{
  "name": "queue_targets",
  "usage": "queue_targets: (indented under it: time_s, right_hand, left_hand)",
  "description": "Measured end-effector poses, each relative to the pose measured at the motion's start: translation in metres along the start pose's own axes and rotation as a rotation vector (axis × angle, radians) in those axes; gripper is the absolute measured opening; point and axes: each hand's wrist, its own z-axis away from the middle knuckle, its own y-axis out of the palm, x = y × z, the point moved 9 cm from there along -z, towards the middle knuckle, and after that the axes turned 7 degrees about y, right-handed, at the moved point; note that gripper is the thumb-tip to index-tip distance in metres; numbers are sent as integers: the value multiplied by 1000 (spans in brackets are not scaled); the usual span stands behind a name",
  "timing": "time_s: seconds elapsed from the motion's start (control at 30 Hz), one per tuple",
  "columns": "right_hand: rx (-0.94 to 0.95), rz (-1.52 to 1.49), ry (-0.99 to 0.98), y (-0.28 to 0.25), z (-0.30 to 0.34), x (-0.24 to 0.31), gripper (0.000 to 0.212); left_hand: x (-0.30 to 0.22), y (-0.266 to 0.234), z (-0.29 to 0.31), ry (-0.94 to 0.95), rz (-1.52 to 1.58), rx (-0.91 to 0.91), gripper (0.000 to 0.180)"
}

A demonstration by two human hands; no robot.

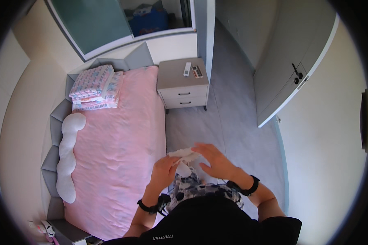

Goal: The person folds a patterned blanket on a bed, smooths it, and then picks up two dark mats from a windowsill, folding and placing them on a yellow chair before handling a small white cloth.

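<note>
A crumpled, thin white sheet (185, 153), like a tissue or soft cloth, is held up in front of my body, with a paler flap hanging below it. My left hand (164, 169) grips its left side, fingers closed over the edge. On the other side, my right hand (217, 161) has its fingertips at the sheet's right end, while its thumb stands well apart from the fingers. Patterned grey-and-white trousers (188, 185) show just beneath the hands. Both wrists wear black bands.
To the left stands a bed with a pink cover (114, 155), folded patterned bedding (93, 87) and a long white wavy pillow (68, 159). A grey two-drawer nightstand (183, 87) holds a white remote (187, 69) and another small device (197, 72). An open door (292, 77) is at right.
</note>
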Motion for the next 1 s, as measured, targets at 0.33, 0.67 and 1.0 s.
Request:
queue_targets:
  time_s: [0.33, 0.67, 1.0]
  right_hand:
    - [-131, 241, 51, -72, -85, -65, 27]
    - [-416, 257, 220, -147, -154, -106, 20]
    - [-453, 114, 280, -193, -196, -171, 17]
  left_hand:
    - [74, 47, -146, 59, 471, 270, 11]
    - [146, 92, -250, 99, 534, 399, 11]
    - [187, 120, -308, -98, 639, 234, 13]
